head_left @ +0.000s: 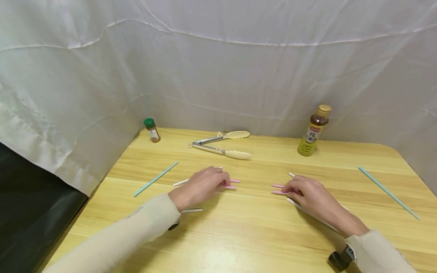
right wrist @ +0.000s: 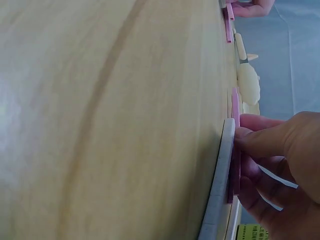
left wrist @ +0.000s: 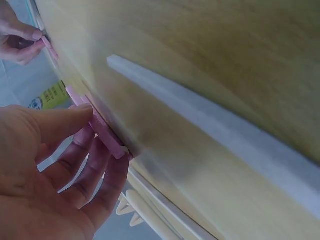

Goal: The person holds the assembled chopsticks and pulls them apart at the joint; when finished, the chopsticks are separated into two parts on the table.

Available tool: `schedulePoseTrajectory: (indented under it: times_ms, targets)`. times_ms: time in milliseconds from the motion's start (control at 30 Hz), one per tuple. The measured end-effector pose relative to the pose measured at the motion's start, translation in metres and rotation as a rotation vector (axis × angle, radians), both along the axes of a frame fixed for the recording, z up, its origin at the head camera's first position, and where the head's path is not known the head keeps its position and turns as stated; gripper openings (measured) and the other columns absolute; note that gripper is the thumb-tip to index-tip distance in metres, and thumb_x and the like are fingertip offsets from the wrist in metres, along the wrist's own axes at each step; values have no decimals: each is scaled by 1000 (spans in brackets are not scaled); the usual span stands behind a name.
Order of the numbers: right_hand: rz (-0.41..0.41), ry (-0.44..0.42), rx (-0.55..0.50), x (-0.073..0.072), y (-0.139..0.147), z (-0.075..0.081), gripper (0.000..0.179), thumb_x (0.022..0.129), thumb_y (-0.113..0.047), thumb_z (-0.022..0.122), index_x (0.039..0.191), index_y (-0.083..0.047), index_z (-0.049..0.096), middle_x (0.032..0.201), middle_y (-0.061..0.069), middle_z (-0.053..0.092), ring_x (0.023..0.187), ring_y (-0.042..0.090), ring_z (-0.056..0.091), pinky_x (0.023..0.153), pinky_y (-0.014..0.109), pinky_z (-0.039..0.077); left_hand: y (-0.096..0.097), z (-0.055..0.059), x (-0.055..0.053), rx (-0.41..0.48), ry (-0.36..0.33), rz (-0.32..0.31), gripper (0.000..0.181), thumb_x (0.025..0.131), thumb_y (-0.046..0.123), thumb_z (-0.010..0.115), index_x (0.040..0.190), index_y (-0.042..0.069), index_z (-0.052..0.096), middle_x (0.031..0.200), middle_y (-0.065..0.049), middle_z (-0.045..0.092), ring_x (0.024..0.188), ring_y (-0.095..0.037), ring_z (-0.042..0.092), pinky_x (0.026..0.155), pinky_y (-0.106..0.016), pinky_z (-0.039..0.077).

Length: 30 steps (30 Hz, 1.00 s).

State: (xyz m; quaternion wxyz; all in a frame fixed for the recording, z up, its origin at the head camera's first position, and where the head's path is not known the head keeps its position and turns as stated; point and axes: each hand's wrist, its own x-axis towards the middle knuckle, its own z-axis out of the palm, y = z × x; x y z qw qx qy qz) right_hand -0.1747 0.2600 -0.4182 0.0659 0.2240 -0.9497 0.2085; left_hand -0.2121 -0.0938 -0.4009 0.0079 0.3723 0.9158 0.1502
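Observation:
My left hand [head_left: 206, 184] pinches a short pink stick [left wrist: 106, 132] low over the wooden table, with its thumb on one side and fingertips on the other. A second pink stick [head_left: 235, 181] lies just beyond it. To the right, my right hand [head_left: 312, 194] pinches another short pink stick [right wrist: 236, 107] between thumb and fingers. Close beside that one is a further pink stick [head_left: 277, 185]. White sticks flank both hands, one [head_left: 192, 210] nearer me on the left and one [head_left: 312, 215] along the right hand. The palms partly hide the sticks.
A light blue stick [head_left: 156, 179] slants at the far left, another light blue stick [head_left: 388, 192] at the far right. Along the back stand a green-capped spice jar [head_left: 152, 131] and a sesame oil bottle [head_left: 312, 132]. Between them lie spread tongs [head_left: 213, 148]. White cloth [head_left: 239, 83] hangs behind.

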Motion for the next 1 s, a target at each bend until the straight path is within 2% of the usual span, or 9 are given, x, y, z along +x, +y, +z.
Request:
schedulePoseTrajectory:
  times_ms: [133,367,567,767,867,1000]
  targets:
    - [15,11,-6,0,1,-3,22,92,-2,85,97,-23,82,91,-12,73,80,1,61,72,32,56,4,-3,-2,-14,17,-20,5,103,16,77,108,17,77,101,1,73,93,-19,67,83,-35,58]
    - [23,38,-19,-1,1,-6,22,91,-1,85,97,-22,82,89,-13,71,78,0,57,70,31,53,7,-3,-2,-20,28,-17,7,102,13,79,108,17,78,103,0,74,94,-19,69,83,-35,60]
    - [8,1,-33,2,1,-4,19,94,-4,84,102,-21,82,93,-12,71,80,1,56,71,29,52,8,-5,-1,-18,29,-12,8,102,12,79,108,16,78,103,0,74,94,-19,69,84,-35,60]
    - [-44,17,-68,15,12,5,17,97,-10,83,112,-19,81,100,-13,73,90,2,66,79,30,61,9,-7,-2,-13,25,-11,7,103,14,78,109,16,78,103,0,74,93,-18,68,85,-33,59]
    - [-48,37,-74,24,23,5,17,95,-12,85,111,-18,80,96,-16,71,87,-4,62,75,27,59,8,-7,-2,-10,24,-11,7,102,14,78,109,16,78,103,1,74,93,-17,68,84,-33,59]
    - [-57,42,-55,39,42,-3,19,91,-16,90,105,-21,79,90,-21,66,82,-10,54,70,23,55,7,-6,-2,-10,17,-1,7,103,14,78,109,17,78,103,2,73,92,-16,66,83,-32,58]
